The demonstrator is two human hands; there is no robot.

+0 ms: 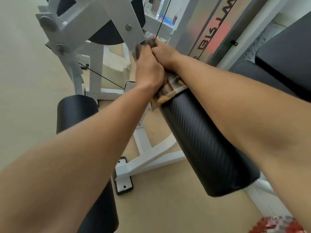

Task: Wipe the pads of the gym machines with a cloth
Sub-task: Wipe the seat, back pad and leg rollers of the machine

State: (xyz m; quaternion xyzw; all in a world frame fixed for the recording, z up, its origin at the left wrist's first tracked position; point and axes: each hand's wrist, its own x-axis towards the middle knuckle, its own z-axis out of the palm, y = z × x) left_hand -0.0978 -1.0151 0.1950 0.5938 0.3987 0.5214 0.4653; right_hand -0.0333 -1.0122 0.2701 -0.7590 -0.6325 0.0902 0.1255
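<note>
Both hands, left point(149, 69) and right point(164, 53), have fingers clamped on a patterned cloth point(171, 89) around the black roller pad point(207, 142); panel lettering point(217, 29) is unreadable.

I list: white steel frame point(151, 158) on beige floor point(25, 73); black cable point(101, 77) far left; silver weight-stack cover point(210, 31) far right; red patterned mat point(277, 225) near right corner.

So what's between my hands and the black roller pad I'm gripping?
The patterned cloth. In the head view it is wrapped around the far end of the roller pad, with the left hand and right hand clamped over it.
</note>
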